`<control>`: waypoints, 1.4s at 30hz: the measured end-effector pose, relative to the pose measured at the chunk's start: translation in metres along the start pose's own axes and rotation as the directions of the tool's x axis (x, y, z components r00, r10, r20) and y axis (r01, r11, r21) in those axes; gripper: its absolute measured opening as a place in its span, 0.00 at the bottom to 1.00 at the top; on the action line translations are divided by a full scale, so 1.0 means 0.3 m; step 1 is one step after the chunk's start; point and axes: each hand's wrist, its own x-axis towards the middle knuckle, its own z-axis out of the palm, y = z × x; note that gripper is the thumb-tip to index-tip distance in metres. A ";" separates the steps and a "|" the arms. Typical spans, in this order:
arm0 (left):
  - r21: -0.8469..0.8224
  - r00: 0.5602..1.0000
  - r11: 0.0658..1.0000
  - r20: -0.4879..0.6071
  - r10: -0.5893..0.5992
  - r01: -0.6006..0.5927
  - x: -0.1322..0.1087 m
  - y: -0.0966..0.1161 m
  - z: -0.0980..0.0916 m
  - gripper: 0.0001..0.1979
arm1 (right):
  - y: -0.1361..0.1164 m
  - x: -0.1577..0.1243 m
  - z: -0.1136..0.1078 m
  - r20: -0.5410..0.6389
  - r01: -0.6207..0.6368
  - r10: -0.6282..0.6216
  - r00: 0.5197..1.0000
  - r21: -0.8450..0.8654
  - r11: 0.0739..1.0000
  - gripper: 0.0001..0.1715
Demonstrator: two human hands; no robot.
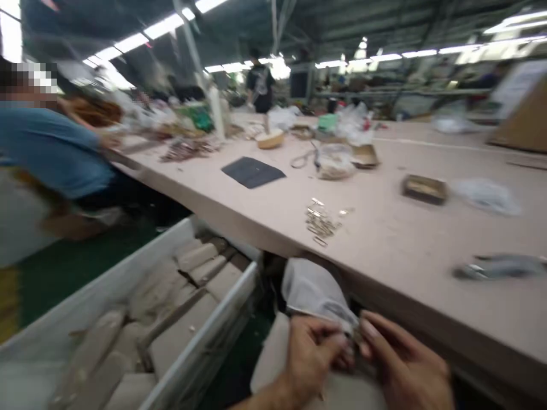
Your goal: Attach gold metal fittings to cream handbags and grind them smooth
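Observation:
Both my hands work low down, just under the front edge of the long beige table (384, 239). My left hand (314, 356) and my right hand (401, 364) pinch the lower end of a pale grey fabric piece (311, 287), which rises from my fingers towards the table edge. The fingers of both hands are closed on the fabric where they meet. A small heap of shiny metal clips (320, 221) lies on the table above my hands.
A white bin (205, 336) of beige pieces stands at my left. On the table lie a dark flat piece (253, 171), scissors (304, 158), a small box (424, 188), plastic bags and a dark tool (499, 266). A person in blue (51, 148) sits at left; another stands far off.

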 end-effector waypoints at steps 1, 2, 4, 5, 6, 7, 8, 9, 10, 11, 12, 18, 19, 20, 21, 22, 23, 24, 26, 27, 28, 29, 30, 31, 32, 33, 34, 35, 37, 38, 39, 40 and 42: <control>-0.016 0.999 1.000 0.047 -0.018 0.019 0.010 -0.037 0.018 0.18 | 0.020 -0.023 -0.048 -0.006 -0.054 0.054 0.999 -0.017 0.998 0.26; -0.023 0.998 1.000 0.060 0.013 -0.012 0.019 -0.065 0.028 0.17 | 0.035 -0.039 -0.080 0.003 -0.101 0.101 0.995 0.021 0.995 0.26; -0.045 0.996 0.999 0.086 0.013 -0.010 0.029 -0.086 0.032 0.16 | 0.055 -0.052 -0.105 0.028 -0.145 0.143 0.989 0.110 0.983 0.23; -0.052 0.996 0.999 0.088 0.015 -0.010 0.029 -0.084 0.028 0.16 | 0.061 -0.053 -0.104 0.036 -0.144 0.141 0.989 0.144 0.979 0.21; -0.058 0.996 0.998 0.088 0.011 -0.006 0.027 -0.076 0.024 0.17 | 0.063 -0.052 -0.099 0.040 -0.133 0.129 0.991 0.158 0.978 0.19; -0.059 0.996 0.998 0.083 0.015 -0.010 0.024 -0.066 0.020 0.16 | 0.065 -0.050 -0.093 0.043 -0.115 0.109 0.993 0.165 0.980 0.18; -0.054 0.997 0.998 0.077 0.026 -0.022 0.020 -0.056 0.017 0.16 | 0.065 -0.048 -0.087 0.050 -0.096 0.088 0.995 0.172 0.980 0.17; -0.046 0.997 0.998 0.073 0.039 -0.036 0.017 -0.049 0.016 0.16 | 0.066 -0.046 -0.083 0.058 -0.079 0.070 0.996 0.177 0.981 0.16; -0.039 0.996 0.998 0.070 0.051 -0.048 0.015 -0.046 0.017 0.16 | 0.066 -0.046 -0.081 0.071 -0.066 0.054 0.996 0.180 0.981 0.15; -0.033 0.996 0.998 0.069 0.057 -0.055 0.015 -0.045 0.018 0.16 | 0.065 -0.046 -0.080 0.082 -0.055 0.040 0.996 0.182 0.982 0.14; -0.031 0.996 0.998 0.070 0.059 -0.057 0.015 -0.046 0.018 0.16 | 0.064 -0.047 -0.080 0.093 -0.042 0.025 0.995 0.183 0.982 0.13; -0.046 0.996 0.997 0.074 0.059 -0.056 0.016 -0.059 0.019 0.15 | 0.043 -0.061 -0.066 0.044 0.142 -0.153 0.987 0.188 0.972 0.13; -0.052 0.995 0.997 0.077 0.063 -0.059 0.016 -0.057 0.019 0.14 | 0.039 -0.064 -0.064 0.057 0.167 -0.180 0.982 0.183 0.969 0.12; -0.062 0.995 0.996 0.075 0.067 -0.062 0.015 -0.055 0.020 0.13 | 0.035 -0.067 -0.062 0.075 0.188 -0.203 0.976 0.163 0.968 0.09; -0.074 0.995 0.995 0.072 0.068 -0.063 0.014 -0.053 0.020 0.12 | 0.032 -0.070 -0.062 0.090 0.211 -0.223 0.971 0.126 0.969 0.06; -0.084 0.995 0.995 0.069 0.067 -0.061 0.013 -0.051 0.022 0.11 | 0.029 -0.074 -0.064 0.095 0.237 -0.243 0.965 0.072 0.969 0.03; -0.089 0.996 0.994 0.063 0.066 -0.060 0.013 -0.050 0.023 0.10 | 0.025 -0.077 -0.067 0.100 0.263 -0.263 0.960 0.007 0.965 0.02; -0.089 0.996 0.994 0.056 0.065 -0.060 0.012 -0.050 0.023 0.10 | 0.021 -0.080 -0.070 0.112 0.289 -0.281 0.953 -0.059 0.955 0.04; -0.082 0.997 0.995 0.041 0.065 -0.062 0.012 -0.052 0.024 0.10 | 0.011 -0.086 -0.078 0.160 0.324 -0.299 0.941 -0.160 0.933 0.08; -0.077 0.997 0.995 0.034 0.066 -0.063 0.011 -0.053 0.024 0.10 | 0.006 -0.088 -0.081 0.190 0.327 -0.292 0.937 -0.191 0.926 0.09; -0.072 0.997 0.995 0.028 0.067 -0.064 0.011 -0.053 0.023 0.10 | 0.000 -0.089 -0.084 0.217 0.327 -0.282 0.935 -0.212 0.921 0.07; -0.067 0.997 0.996 0.025 0.067 -0.065 0.011 -0.053 0.022 0.10 | -0.005 -0.090 -0.085 0.240 0.328 -0.274 0.931 -0.227 0.917 0.04; -0.060 0.997 0.996 0.028 0.066 -0.064 0.012 -0.052 0.022 0.10 | -0.010 -0.090 -0.085 0.257 0.336 -0.274 0.927 -0.238 0.911 0.02; -0.054 0.997 0.997 0.032 0.064 -0.062 0.012 -0.050 0.021 0.11 | -0.013 -0.090 -0.084 0.275 0.352 -0.284 0.919 -0.241 0.904 0.08; -0.050 0.997 0.997 0.037 0.064 -0.062 0.012 -0.048 0.021 0.11 | -0.016 -0.089 -0.082 0.292 0.375 -0.302 0.908 -0.240 0.895 0.13; -0.045 0.997 0.997 0.044 0.064 -0.062 0.013 -0.046 0.021 0.11 | -0.017 -0.087 -0.081 0.306 0.399 -0.322 0.896 -0.236 0.886 0.16; -0.040 0.997 0.997 0.048 0.064 -0.062 0.012 -0.044 0.021 0.12 | -0.016 -0.086 -0.080 0.312 0.414 -0.336 0.889 -0.230 0.881 0.17; -0.037 0.997 0.998 0.047 0.061 -0.060 0.012 -0.043 0.022 0.12 | -0.013 -0.086 -0.080 0.308 0.414 -0.339 0.889 -0.223 0.882 0.16; -0.032 0.998 0.998 0.038 0.053 -0.052 0.010 -0.042 0.023 0.13 | -0.006 -0.085 -0.082 0.271 0.378 -0.317 0.909 -0.213 0.901 0.13; -0.029 0.998 0.999 0.034 0.046 -0.045 0.008 -0.042 0.024 0.13 | -0.001 -0.086 -0.084 0.251 0.356 -0.301 0.920 -0.213 0.910 0.13; -0.028 0.999 0.999 0.030 0.039 -0.038 0.007 -0.043 0.024 0.13 | 0.003 -0.086 -0.085 0.240 0.342 -0.290 0.926 -0.215 0.915 0.15; -0.028 0.999 0.999 0.030 0.036 -0.035 0.006 -0.043 0.024 0.13 | 0.006 -0.086 -0.086 0.240 0.339 -0.286 0.928 -0.219 0.915 0.17; -0.023 0.999 0.999 0.039 0.038 -0.037 0.005 -0.044 0.024 0.12 | 0.009 -0.086 -0.087 0.267 0.360 -0.296 0.917 -0.235 0.903 0.19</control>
